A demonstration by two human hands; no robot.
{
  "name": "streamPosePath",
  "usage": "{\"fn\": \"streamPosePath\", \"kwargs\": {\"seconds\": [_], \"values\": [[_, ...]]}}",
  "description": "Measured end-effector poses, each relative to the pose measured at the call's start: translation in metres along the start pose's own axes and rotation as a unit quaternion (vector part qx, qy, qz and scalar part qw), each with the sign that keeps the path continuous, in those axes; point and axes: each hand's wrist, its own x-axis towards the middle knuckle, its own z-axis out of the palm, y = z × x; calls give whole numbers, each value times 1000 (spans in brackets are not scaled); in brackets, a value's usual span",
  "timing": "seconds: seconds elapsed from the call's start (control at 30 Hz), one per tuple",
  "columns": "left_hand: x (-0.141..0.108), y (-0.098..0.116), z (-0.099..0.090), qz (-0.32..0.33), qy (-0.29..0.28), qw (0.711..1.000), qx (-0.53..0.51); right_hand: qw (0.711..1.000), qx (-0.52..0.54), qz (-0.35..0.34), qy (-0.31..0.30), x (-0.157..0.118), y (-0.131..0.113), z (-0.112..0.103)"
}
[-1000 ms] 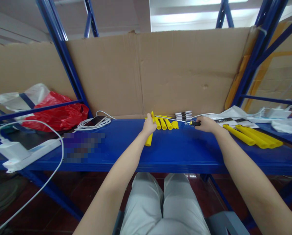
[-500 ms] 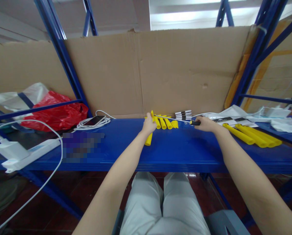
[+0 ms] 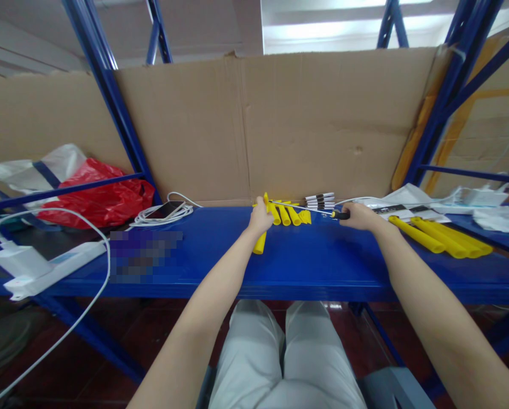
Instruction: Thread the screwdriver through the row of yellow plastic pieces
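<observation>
Centre of frame, on blue table (image 3: 212, 250): one yellow tubular piece (image 3: 259, 244), left hand (image 3: 261, 218) with fingers closed around it. Right of centre: one screwdriver (image 3: 340, 215), handle gripped in the closed fingers of right hand (image 3: 359, 217), shaft reaching towards the piece; contact unclear. Between hands: yellow tubes (image 3: 284, 215), black-banded white sticks (image 3: 320, 201).

Blue tabletop (image 3: 322, 264), yellow tubes (image 3: 416, 234), black-and-white sticks (image 3: 320, 201), coiled white cable (image 3: 163, 222), white power strip (image 3: 78, 260)

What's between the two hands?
Small yellow tubes, a pile of white sticks with dark bands, and the thin shaft of a screwdriver. The head view shows them.
</observation>
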Motion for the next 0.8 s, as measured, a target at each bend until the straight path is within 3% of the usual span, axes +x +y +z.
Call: {"fn": "streamPosePath", "kwargs": {"seconds": [0.17, 0.6, 0.8], "values": [[0, 0, 0, -2, 1, 1000, -5, 1000, -3, 1, 22, 1, 2, 2], [-3, 3, -3, -11, 4, 1000, -4, 998, 20, 10, -64, -6, -10, -9], [-3, 4, -3, -9, -5, 1000, 8, 999, -9, 27, -32, -5, -11, -8]]}}
